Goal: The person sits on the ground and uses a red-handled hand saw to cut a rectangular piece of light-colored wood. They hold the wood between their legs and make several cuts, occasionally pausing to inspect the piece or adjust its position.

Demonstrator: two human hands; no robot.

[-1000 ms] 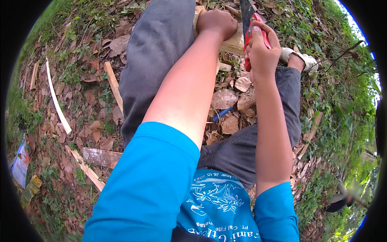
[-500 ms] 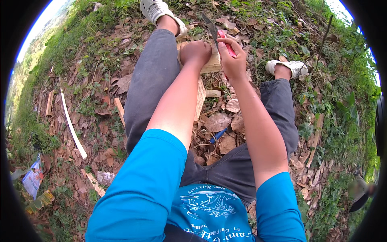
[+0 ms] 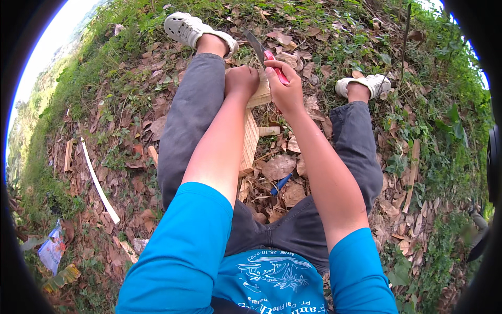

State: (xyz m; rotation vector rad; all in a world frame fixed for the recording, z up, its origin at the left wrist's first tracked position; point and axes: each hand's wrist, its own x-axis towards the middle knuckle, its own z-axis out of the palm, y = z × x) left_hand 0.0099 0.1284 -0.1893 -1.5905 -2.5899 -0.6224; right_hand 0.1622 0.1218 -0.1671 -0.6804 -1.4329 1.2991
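I sit on leaf-strewn ground with both legs stretched out. My left hand [image 3: 241, 81] is closed on the top of a pale wooden board [image 3: 250, 141] that stands between my legs. My right hand [image 3: 285, 89] grips a knife with a red handle [image 3: 276, 68]. Its dark blade [image 3: 254, 44] points up and away, just above the board's top end. The two hands sit side by side, nearly touching.
Dry leaves and wood scraps cover the ground. A long white strip [image 3: 99, 183] and short wood pieces [image 3: 68, 154] lie to the left. A blue pen-like object [image 3: 281, 184] rests between my legs. A plastic wrapper [image 3: 52, 251] lies lower left. Grass rings the patch.
The view has tilted so both feet now show at the top. Both hands stay on the board and the knife, now lower in the picture.
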